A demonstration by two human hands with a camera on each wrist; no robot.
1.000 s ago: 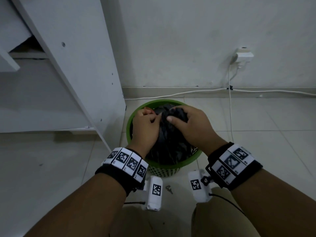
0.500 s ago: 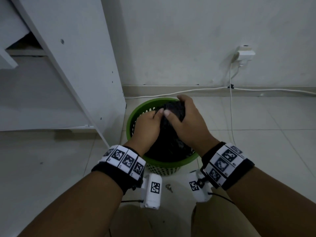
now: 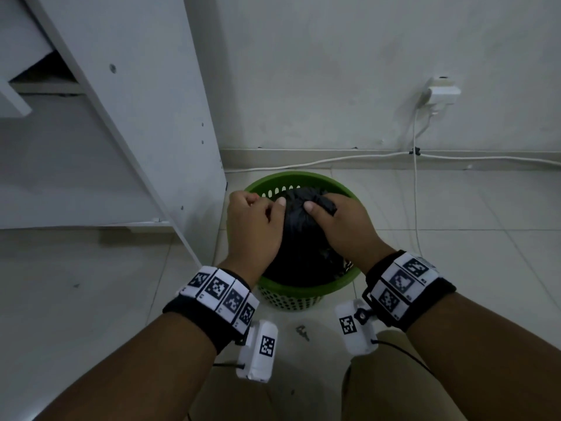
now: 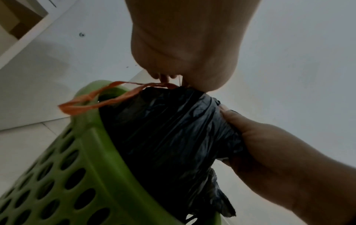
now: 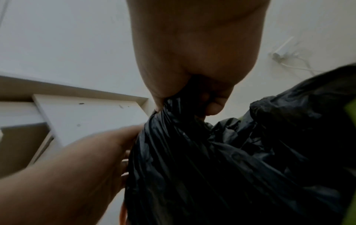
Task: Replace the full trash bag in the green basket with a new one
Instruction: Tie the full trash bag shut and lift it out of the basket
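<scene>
A green perforated basket (image 3: 291, 291) (image 4: 57, 175) stands on the tiled floor beside a white cabinet. A full black trash bag (image 3: 299, 238) (image 4: 163, 137) (image 5: 221, 167) fills it, its top gathered into a bunch. My left hand (image 3: 258, 220) (image 4: 169, 79) pinches an orange drawstring (image 4: 92, 100) at the bag's mouth; the loop hangs over the rim. My right hand (image 3: 331, 214) (image 5: 192, 97) grips the bunched neck of the bag from the right. No new bag is in view.
A white cabinet side panel (image 3: 145, 117) rises just left of the basket. White cables (image 3: 416, 189) run along the skirting and down from a wall socket (image 3: 441, 92) at the right. A small dark object (image 3: 302, 332) lies on the floor in front of the basket.
Both hands stayed on the bag's top. My left hand drew leftward toward the basket's rim while the right hand kept its grip on the bunched neck.
</scene>
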